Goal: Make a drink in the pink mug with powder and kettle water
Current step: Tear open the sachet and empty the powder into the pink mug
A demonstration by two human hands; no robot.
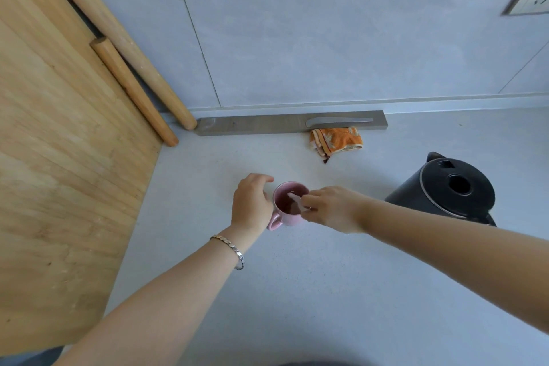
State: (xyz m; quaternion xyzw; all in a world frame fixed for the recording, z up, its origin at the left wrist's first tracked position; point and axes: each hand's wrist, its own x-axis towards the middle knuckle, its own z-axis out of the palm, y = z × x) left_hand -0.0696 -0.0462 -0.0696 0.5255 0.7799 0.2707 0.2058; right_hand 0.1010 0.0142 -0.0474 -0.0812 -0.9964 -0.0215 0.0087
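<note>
The left hand (252, 205) cups the stiff, breakable pink mug (289, 205) mid-counter (297, 291), while the right hand (332, 208) pinches what seems a light spoon (295, 201).

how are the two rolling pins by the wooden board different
The long rolling pin runs well up past the top of the view; the short rolling pin ends partway up. The long one looks thicker and sits nearer the wall; the short one lies against the wooden board. Both are pale wood, leaning alike.

Bare forearms, metal-link bracelet (230, 247)
</note>
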